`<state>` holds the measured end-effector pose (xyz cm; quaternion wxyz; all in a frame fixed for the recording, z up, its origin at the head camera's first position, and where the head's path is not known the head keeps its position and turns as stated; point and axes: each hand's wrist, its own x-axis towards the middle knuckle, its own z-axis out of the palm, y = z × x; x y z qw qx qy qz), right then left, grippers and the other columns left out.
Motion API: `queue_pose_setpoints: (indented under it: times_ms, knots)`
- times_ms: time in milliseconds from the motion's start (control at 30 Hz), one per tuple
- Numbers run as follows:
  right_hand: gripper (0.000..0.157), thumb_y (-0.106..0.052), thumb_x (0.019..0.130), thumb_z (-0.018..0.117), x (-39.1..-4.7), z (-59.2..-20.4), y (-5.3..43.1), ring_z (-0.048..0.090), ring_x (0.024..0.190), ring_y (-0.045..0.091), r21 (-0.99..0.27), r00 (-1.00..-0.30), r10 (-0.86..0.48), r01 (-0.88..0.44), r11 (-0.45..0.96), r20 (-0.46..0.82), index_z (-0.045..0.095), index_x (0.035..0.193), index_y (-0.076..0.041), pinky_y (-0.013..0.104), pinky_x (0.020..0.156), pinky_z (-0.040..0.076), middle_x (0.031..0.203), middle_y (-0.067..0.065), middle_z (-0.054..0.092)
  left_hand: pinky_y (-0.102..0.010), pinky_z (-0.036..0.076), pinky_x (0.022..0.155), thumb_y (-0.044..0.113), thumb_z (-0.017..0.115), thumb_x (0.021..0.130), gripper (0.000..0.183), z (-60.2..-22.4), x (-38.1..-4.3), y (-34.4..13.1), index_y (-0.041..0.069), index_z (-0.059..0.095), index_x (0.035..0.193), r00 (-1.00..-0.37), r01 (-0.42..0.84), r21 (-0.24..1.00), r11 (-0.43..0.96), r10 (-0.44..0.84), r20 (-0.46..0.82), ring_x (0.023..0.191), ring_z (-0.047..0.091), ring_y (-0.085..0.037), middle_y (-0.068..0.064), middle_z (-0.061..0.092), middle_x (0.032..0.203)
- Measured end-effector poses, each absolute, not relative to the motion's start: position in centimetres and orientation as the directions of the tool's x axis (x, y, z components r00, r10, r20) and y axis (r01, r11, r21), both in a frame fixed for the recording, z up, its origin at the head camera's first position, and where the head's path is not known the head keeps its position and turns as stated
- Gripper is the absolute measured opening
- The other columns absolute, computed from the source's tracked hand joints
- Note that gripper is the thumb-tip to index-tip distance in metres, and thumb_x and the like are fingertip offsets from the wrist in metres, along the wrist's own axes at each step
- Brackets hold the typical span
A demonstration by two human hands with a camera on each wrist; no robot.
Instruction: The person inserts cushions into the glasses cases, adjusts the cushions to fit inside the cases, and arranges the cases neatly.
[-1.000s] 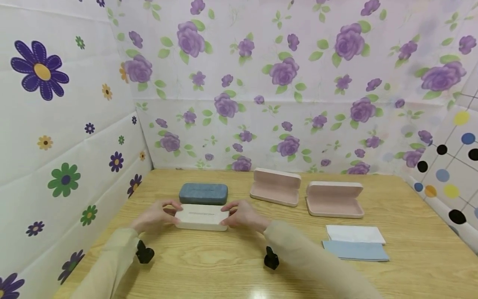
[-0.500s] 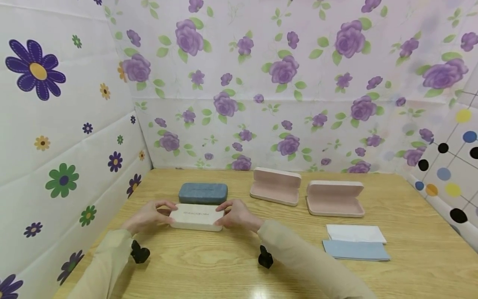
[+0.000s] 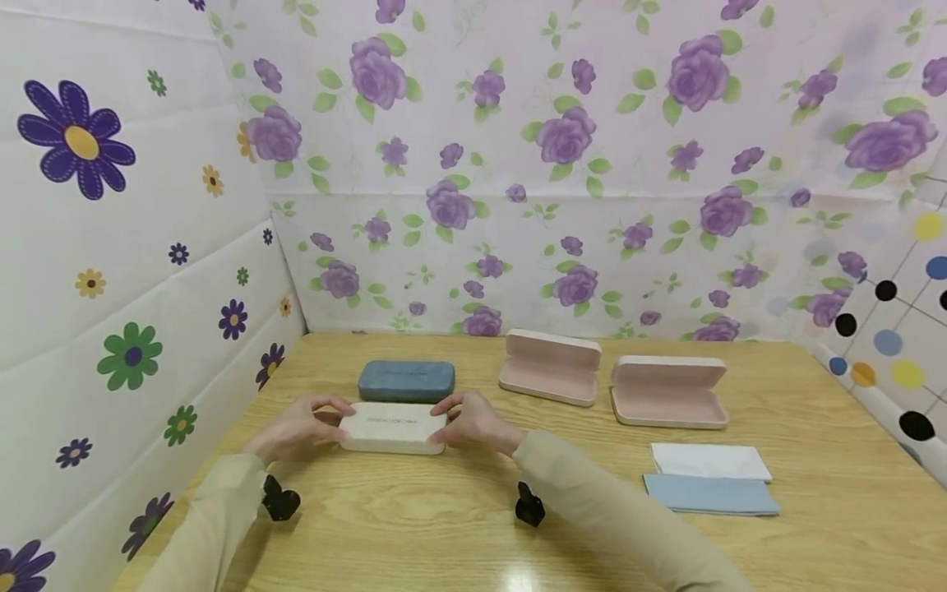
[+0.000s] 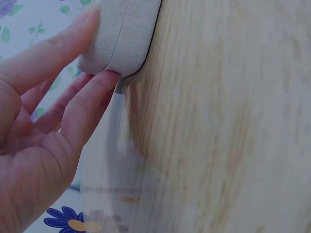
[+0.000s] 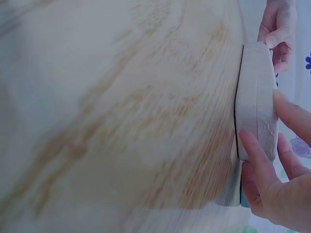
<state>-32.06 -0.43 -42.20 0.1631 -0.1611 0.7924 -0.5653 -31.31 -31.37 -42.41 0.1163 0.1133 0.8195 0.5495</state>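
A closed white glasses case (image 3: 394,428) lies on the wooden table, its lid printed with a line of small lettering. My left hand (image 3: 299,427) grips its left end between thumb and fingers. At the other end, my right hand (image 3: 473,423) pinches the case by its corners. The left wrist view shows the left thumb and fingers around the rounded end of the glasses case (image 4: 119,36), where the lid seam runs. In the right wrist view, the fingers sit against the side of the glasses case (image 5: 257,104). Directly behind it is a closed blue glasses case (image 3: 407,381).
Two glasses cases with pink linings stand open farther right, one toward the back (image 3: 551,367) and a second case (image 3: 669,393) beside it. In front of them lie a folded white cloth (image 3: 710,460) and a blue cloth (image 3: 710,495). Flowered sheets enclose the table.
Both hands have shifted the white case slightly left along the table, in front of the blue case. The open cases and cloths stay put.
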Motion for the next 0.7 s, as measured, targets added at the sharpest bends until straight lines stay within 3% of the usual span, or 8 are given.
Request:
queue_pose_setpoints:
  times_ms: [167, 300, 400, 600, 700]
  knots:
    - [0.033, -0.006, 0.069, 0.079, -32.1, -42.1, -0.3, 0.054, 0.063, 0.016, -0.947, -0.884, -0.463, -0.097, 0.306, -0.059, 0.064, 0.099, -0.004, 0.039, 0.057, 0.049, 0.091, 0.013, 0.057, -0.036, 0.043, 0.084, 0.009, 0.078, 0.069, 0.045, -41.7, -30.9, -31.4, -0.001, 0.059, 0.109, -0.95, 0.053, 0.912, 0.406, 0.303, -0.08, 0.113, 0.043, -0.038, -0.02, 0.044, 0.126]
    - [0.037, -0.004, 0.071, 0.077, -32.5, -41.3, 1.7, 0.058, 0.077, 0.02, -0.957, -0.89, -0.453, -0.088, 0.278, -0.05, 0.06, 0.104, 0.002, 0.04, 0.063, 0.051, 0.107, 0.018, 0.051, -0.041, 0.043, 0.084, 0.007, 0.077, 0.071, 0.052, -40.4, -31.2, -31.0, -0.006, 0.053, 0.115, -0.958, 0.075, 0.903, 0.424, 0.282, -0.053, 0.11, 0.045, -0.04, -0.025, 0.043, 0.125]
    - [0.04, -0.001, 0.073, 0.074, -33.1, -40.1, 4.1, 0.058, 0.082, 0.025, -0.97, -0.893, -0.449, -0.073, 0.233, -0.04, 0.056, 0.108, 0.005, 0.042, 0.068, 0.05, 0.11, 0.022, 0.047, -0.044, 0.042, 0.084, 0.007, 0.075, 0.073, 0.056, -39.1, -31.5, -30.6, -0.009, 0.048, 0.12, -0.969, 0.093, 0.899, 0.428, 0.248, -0.017, 0.109, 0.046, -0.041, -0.027, 0.042, 0.125]
    - [0.04, 0.003, 0.078, 0.068, -34.0, -37.7, 9.5, 0.057, 0.087, 0.035, -0.986, -0.887, -0.46, -0.044, 0.16, -0.035, 0.051, 0.113, 0.007, 0.047, 0.074, 0.047, 0.111, 0.029, 0.046, -0.046, 0.036, 0.09, 0.02, 0.077, 0.072, 0.06, -36.6, -32.5, -27.7, 0.002, 0.05, 0.123, -0.964, 0.093, 0.893, 0.441, 0.263, -0.029, 0.115, 0.041, -0.036, -0.017, 0.041, 0.13]
    - [0.037, 0.005, 0.079, 0.067, -34.4, -36.7, 11.5, 0.056, 0.089, 0.039, -0.984, -0.886, -0.464, -0.068, 0.163, -0.016, 0.052, 0.112, 0.009, 0.047, 0.073, 0.047, 0.112, 0.031, 0.046, -0.047, 0.036, 0.09, 0.019, 0.077, 0.072, 0.057, -35.5, -33.1, -25.5, 0.006, 0.053, 0.122, -0.954, 0.117, 0.894, 0.434, 0.3, -0.021, 0.116, 0.042, -0.034, -0.014, 0.041, 0.131]
